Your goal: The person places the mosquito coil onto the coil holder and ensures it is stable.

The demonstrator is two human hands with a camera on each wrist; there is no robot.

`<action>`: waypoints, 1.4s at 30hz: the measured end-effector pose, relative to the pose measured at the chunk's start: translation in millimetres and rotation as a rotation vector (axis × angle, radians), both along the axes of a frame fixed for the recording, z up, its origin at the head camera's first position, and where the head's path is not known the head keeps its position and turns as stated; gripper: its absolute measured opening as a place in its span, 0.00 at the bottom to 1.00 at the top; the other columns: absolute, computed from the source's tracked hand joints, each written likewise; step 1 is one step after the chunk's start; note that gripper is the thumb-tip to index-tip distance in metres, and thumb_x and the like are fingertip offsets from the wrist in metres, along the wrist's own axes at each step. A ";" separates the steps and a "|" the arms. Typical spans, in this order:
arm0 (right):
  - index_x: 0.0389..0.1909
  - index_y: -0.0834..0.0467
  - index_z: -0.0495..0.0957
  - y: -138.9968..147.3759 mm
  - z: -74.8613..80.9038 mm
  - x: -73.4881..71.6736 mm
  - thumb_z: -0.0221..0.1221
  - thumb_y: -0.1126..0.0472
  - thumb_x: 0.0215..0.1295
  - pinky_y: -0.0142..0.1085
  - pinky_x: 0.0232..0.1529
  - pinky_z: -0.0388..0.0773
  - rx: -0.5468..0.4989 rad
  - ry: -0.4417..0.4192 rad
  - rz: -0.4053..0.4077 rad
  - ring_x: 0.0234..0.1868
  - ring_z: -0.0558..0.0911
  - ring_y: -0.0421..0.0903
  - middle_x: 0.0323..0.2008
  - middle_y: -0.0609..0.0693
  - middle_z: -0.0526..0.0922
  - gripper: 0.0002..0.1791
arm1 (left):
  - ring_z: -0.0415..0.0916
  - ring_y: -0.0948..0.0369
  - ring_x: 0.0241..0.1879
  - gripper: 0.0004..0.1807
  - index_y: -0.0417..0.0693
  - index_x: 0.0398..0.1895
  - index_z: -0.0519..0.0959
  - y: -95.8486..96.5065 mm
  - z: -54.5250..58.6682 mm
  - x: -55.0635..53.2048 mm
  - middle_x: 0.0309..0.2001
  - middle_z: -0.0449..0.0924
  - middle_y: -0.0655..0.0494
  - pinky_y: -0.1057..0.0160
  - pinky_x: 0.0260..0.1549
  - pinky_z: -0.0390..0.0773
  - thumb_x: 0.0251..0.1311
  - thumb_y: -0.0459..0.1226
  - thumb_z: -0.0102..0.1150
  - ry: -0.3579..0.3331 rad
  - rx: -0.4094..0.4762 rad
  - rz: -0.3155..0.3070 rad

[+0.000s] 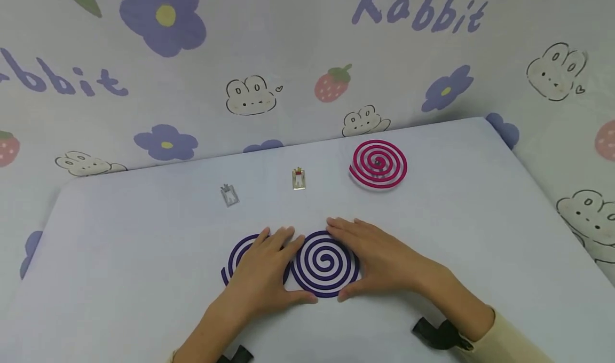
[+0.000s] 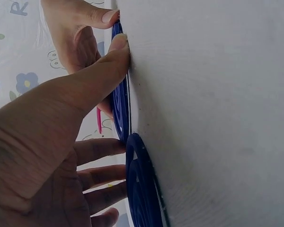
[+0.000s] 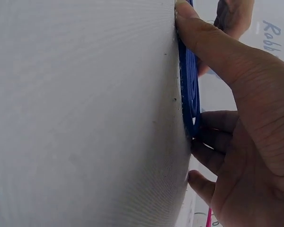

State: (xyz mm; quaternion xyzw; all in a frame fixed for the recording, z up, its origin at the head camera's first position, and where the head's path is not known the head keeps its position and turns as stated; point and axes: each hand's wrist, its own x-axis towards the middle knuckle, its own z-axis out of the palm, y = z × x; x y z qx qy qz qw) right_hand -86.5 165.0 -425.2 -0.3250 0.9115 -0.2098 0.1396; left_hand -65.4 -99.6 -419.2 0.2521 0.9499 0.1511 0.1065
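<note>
A dark blue mosquito coil (image 1: 326, 258) lies on the white table between the two hands. My left hand (image 1: 261, 277) holds its left side, thumb at the near edge and index finger at the far edge. Gripping the right side is my right hand (image 1: 379, 256), with its thumb at the near edge and its fingers on the far rim. A second blue mosquito coil (image 1: 230, 261) lies beside it on the left, partly hidden under my left hand, whose other fingers touch it. In the left wrist view, the thumb (image 2: 118, 52) presses the first coil's edge.
Farther back on the right is a pink mosquito coil (image 1: 379, 186), seemingly raised a little off the table. Two small metal coil stands, one silver (image 1: 230, 195) and one gold-coloured (image 1: 299, 172), lie beyond the hands. A printed sheet (image 1: 298, 53) hangs behind the table's back edge.
</note>
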 end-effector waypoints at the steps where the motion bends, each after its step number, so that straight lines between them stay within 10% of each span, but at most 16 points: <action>1: 0.81 0.59 0.62 0.7 0.8 0.4 0.80 0.33 0.45 0.54 0.85 0.57 0.003 -0.007 0.001 0.83 0.64 0.56 0.83 0.53 0.63 0.66 | 0.66 0.45 0.79 0.58 0.47 0.76 0.73 0.9 -0.1 1.2 0.77 0.71 0.45 0.41 0.84 0.55 0.45 0.68 0.78 0.000 0.004 0.002; 42: 0.81 0.55 0.63 2.7 3.2 -1.0 0.75 0.27 0.49 0.59 0.80 0.66 0.009 0.031 0.006 0.82 0.67 0.56 0.82 0.49 0.65 0.63 | 0.70 0.43 0.76 0.60 0.40 0.75 0.73 4.0 4.4 -3.9 0.74 0.73 0.42 0.45 0.83 0.59 0.45 0.70 0.77 0.062 -0.057 -0.045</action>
